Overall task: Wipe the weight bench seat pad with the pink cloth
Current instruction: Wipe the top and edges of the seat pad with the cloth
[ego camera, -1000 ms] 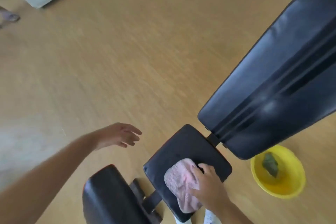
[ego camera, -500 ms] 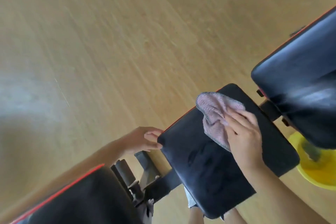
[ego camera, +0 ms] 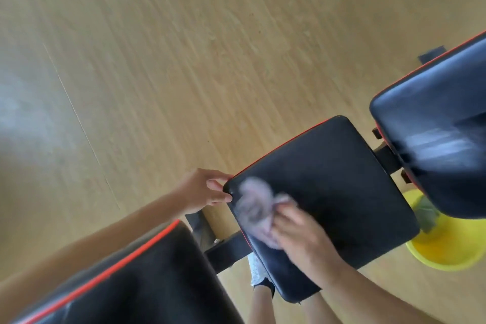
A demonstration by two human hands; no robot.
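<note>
Pale wood floor (ego camera: 184,60) all around, yellow basin (ego camera: 447,252) at lower right beside the back pad (ego camera: 434,123). Right hand (ego camera: 302,237) clenched on blurred pink cloth (ego camera: 256,208), pressed to the near-left corner of black seat pad (ego camera: 342,179). Left hand (ego camera: 203,189) gripping that pad's left edge.

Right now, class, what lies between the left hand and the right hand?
In the head view: the seat pad's corner and the blurred pink cloth, between left hand and right hand.

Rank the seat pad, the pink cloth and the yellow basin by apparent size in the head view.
1. Seat pad, clearly largest.
2. Yellow basin, though the backrest hides part.
3. Pink cloth, smallest; blurred and partly under the right hand.
</note>
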